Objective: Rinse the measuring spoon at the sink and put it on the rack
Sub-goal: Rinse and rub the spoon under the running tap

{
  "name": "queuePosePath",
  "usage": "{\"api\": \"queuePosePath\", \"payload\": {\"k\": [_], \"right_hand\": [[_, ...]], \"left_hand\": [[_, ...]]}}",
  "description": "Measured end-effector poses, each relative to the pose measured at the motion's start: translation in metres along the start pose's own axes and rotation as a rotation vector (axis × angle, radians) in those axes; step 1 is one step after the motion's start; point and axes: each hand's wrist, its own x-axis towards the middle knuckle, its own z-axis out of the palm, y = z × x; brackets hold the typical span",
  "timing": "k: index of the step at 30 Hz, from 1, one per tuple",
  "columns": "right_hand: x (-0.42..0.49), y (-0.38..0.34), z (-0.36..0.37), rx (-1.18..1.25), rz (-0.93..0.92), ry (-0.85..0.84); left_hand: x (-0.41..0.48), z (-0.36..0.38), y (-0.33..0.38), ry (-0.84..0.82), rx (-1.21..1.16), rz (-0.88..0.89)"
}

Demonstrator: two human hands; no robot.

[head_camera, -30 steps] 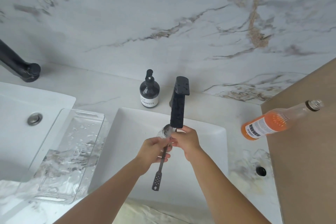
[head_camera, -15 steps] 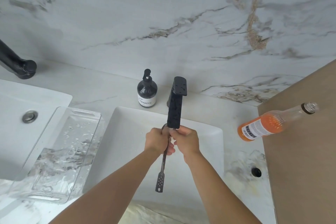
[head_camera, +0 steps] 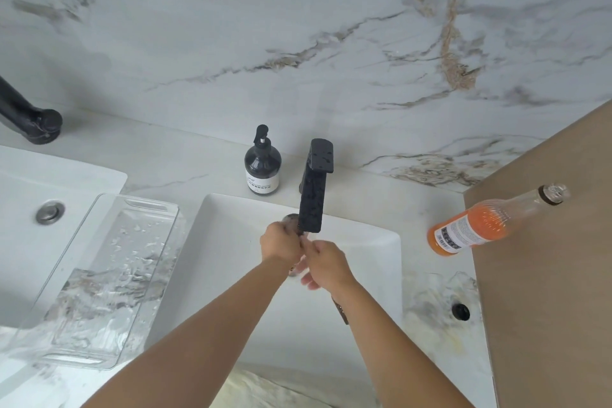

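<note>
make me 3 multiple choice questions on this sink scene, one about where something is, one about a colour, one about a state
1. Where does the dark pump bottle stand?
A. inside the basin
B. on the counter behind the basin, left of the black tap
C. on the clear tray

2. What colour is the liquid in the glass bottle at the right?
A. orange
B. green
C. blue

3. What is the state of the measuring spoon?
A. lying on the clear tray
B. standing in the pump bottle
C. held in both hands under the tap spout

Answers:
1 B: it sits on the marble counter just left of the tap base.
2 A: the lower part of the bottle shows orange.
3 C: the left hand and right hand close on it over the basin, and the clear tray holds only water drops.
</note>
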Motion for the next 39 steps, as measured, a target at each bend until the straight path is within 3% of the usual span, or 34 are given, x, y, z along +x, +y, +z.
{"api": "queuePosePath", "payload": {"k": [2,4,6,8,10,13,15,16,18,20,22,25,27,28,29,31,34,37,39], "right_hand": [[-0.002,0.004,-0.008,-0.158,-0.066,-0.037],[0.003,0.0,-0.029,-0.319,-0.096,-0.104],[0.009,-0.011,-0.059,-0.393,-0.008,-0.315],[0.015,-0.023,-0.084,-0.337,0.111,-0.499],[0.017,-0.028,-0.084,-0.302,0.087,-0.436],[0.004,-0.014,-0.034,-0.292,-0.09,-0.082],[-0.004,0.004,-0.003,-0.126,-0.056,0.004],[-0.005,0.01,0.0,-0.084,-0.001,-0.035],[0.0,0.008,-0.022,-0.189,0.106,-0.238],[0.009,-0.005,-0.056,-0.378,0.158,-0.404],[0.014,-0.021,-0.077,-0.406,0.157,-0.449],[0.013,-0.027,-0.056,-0.273,-0.006,-0.228],[0.006,-0.016,-0.023,-0.21,-0.078,-0.037],[0.003,-0.009,-0.012,-0.179,-0.056,-0.018],[0.0,-0.004,-0.008,-0.149,-0.007,-0.055],[0.001,-0.003,-0.026,-0.198,0.116,-0.254],[0.012,-0.019,-0.07,-0.564,0.155,-0.459],[0.018,-0.034,-0.081,-0.679,0.099,-0.444],[0.013,-0.03,-0.067,-0.499,0.05,-0.326]], "left_hand": [[0.002,0.001,-0.005,-0.115,-0.131,-0.071],[0.004,-0.008,-0.01,-0.36,-0.292,-0.124],[0.008,-0.02,-0.01,-0.658,-0.325,-0.182],[0.007,-0.023,-0.005,-0.809,-0.271,-0.194],[0.004,-0.014,0.001,-0.681,-0.357,-0.186],[-0.003,0.009,0.003,-0.299,-0.513,-0.163],[-0.005,0.014,-0.006,-0.218,-0.495,-0.16],[-0.006,0.012,-0.014,-0.261,-0.498,-0.155],[-0.003,-0.004,-0.021,-0.508,-0.433,-0.157],[0.004,-0.023,-0.019,-0.764,-0.199,-0.16],[0.01,-0.027,-0.01,-0.789,-0.159,-0.142],[0.012,-0.006,0.006,-0.438,-0.427,-0.044],[0.007,0.01,0.006,-0.176,-0.41,-0.009],[0.005,0.012,0.002,-0.124,-0.348,-0.012],[0.003,0.012,-0.005,-0.152,-0.298,-0.023],[0.003,0.002,-0.019,-0.407,-0.296,-0.032],[0.007,-0.019,-0.013,-0.785,-0.186,-0.048],[0.012,-0.018,0.003,-0.781,-0.217,-0.039],[0.015,-0.016,0.007,-0.684,-0.402,-0.057]]}}
